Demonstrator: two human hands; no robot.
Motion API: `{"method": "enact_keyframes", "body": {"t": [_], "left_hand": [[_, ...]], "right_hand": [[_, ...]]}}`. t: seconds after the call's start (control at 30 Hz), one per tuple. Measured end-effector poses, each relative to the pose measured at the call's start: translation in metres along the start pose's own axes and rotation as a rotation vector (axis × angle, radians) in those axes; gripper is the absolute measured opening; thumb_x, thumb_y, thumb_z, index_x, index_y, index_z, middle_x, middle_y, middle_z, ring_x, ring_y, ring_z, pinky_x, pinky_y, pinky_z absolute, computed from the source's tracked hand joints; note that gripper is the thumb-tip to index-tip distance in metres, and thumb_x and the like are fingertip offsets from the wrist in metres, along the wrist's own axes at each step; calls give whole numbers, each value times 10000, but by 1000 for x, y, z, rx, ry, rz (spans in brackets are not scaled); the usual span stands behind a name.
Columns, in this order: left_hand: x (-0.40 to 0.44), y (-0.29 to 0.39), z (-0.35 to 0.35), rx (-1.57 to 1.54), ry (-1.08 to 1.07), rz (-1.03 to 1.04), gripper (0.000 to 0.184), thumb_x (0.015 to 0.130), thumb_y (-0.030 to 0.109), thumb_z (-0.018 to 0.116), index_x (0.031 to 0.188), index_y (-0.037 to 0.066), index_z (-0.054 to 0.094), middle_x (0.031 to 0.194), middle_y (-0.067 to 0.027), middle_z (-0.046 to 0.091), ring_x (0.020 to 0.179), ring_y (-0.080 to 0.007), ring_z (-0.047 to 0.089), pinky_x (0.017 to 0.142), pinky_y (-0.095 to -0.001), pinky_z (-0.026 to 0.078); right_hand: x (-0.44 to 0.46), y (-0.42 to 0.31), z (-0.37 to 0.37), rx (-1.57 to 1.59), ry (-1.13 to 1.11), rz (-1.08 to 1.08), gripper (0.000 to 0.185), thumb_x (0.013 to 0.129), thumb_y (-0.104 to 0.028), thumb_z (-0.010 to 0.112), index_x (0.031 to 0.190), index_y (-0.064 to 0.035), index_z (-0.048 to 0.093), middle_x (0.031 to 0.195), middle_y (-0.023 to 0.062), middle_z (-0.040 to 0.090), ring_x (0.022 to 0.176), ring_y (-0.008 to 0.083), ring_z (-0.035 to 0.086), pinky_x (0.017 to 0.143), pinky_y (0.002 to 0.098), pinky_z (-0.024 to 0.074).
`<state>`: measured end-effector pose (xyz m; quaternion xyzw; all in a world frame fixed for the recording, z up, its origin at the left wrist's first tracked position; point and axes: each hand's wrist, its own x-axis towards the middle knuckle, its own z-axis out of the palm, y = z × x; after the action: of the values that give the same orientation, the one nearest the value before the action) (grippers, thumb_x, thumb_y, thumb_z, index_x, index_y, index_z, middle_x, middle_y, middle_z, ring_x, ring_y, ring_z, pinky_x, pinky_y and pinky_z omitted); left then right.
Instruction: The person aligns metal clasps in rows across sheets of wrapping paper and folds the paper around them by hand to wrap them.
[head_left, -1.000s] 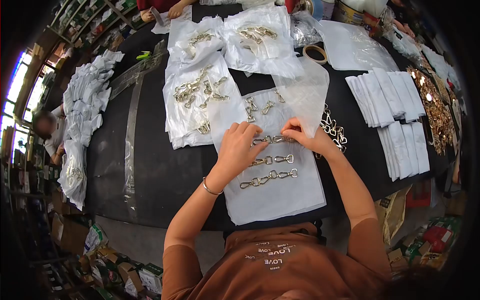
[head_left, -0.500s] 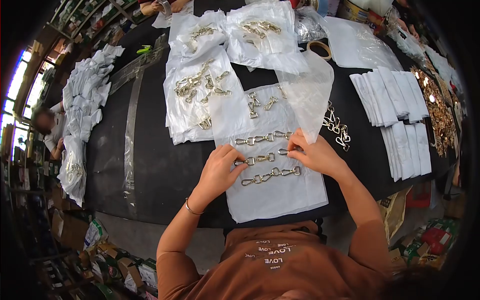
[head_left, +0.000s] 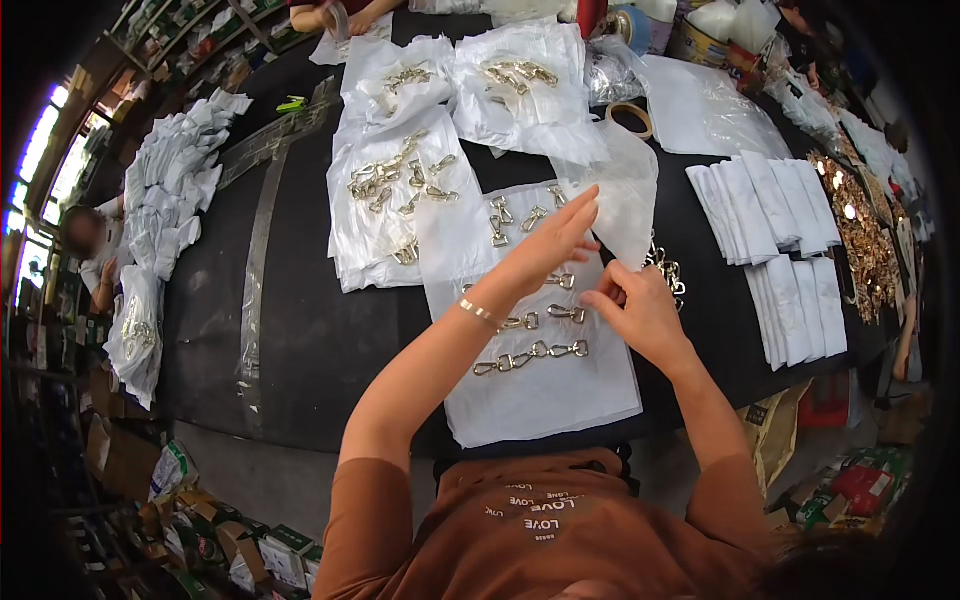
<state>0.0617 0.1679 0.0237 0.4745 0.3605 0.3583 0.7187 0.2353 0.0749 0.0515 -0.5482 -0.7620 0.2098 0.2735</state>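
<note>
My left hand [head_left: 552, 245] reaches over the white sheet [head_left: 540, 415], its fingers stretched out towards the upper right. It touches or hovers near the folded-over translucent layer [head_left: 625, 190]. At the sheet's right edge my right hand [head_left: 645, 312] has its fingers curled in; whatever they hold is hidden. Metal swivel snap hooks [head_left: 540, 352] form a row low on the sheet. Above them is a second row, with one hook [head_left: 567, 314] beside my right thumb; my left forearm partly covers the upper rows. Loose snap hooks [head_left: 500, 220] lie higher up, and a pile [head_left: 660, 262] sits just beyond my right hand.
White packets with hooks [head_left: 395, 190] lie behind the sheet. A tape roll [head_left: 630, 120] and folded white sheets [head_left: 765, 210] are to the right, with gold-coloured pieces [head_left: 855, 240] farther out. Bundled white bags [head_left: 165, 200] line the left edge. Another person's hands [head_left: 345, 20] work at the back.
My left hand has left the middle row and swung up and right across the sheet. My right hand has shifted slightly right, off the hook at that row's end.
</note>
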Motion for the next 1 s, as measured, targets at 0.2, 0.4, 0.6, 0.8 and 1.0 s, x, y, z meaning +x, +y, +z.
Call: {"method": "enact_keyframes", "body": {"t": [0.2,0.4,0.6,0.8,1.0], "left_hand": [[33,31,13,-58,55,167,594,1025,208,653,1538,-38,482,1305,-141,654,1047,-167,638,922,-312,513],[-2,60,24,-12,134,310,500,1002,150,671,1456,-42,588,1295,-123,691,1061,-121,632,969,-290,482],[-36,94,38,29,90,400,419,1004,122,659,1393,-35,659,1322,-139,707,1152,-145,632,1053,-268,435],[-71,111,20,59,130,523,386,1023,101,621,1380,-38,668,1267,-148,725,1167,-166,640,1034,-274,462],[-87,91,-19,-34,175,476,337,1030,80,605,1335,-42,679,1172,-129,731,1021,-140,653,908,-225,496]], "right_hand": [[1,31,-19,79,43,100,230,950,-214,750,836,-32,666,752,22,638,607,133,516,615,287,432],[35,116,-16,512,330,336,236,1014,-269,697,1085,-46,665,988,49,684,762,115,590,692,258,470],[88,136,-10,1249,291,334,417,1054,-291,655,1393,-83,529,1197,108,652,955,143,628,808,256,502],[100,54,-21,1442,294,153,527,1031,-205,659,1497,-67,453,1320,153,602,1081,204,612,935,315,506],[89,9,-43,1247,295,-8,500,1052,-125,599,1517,-41,435,1304,131,616,1036,142,608,921,283,500]]}}
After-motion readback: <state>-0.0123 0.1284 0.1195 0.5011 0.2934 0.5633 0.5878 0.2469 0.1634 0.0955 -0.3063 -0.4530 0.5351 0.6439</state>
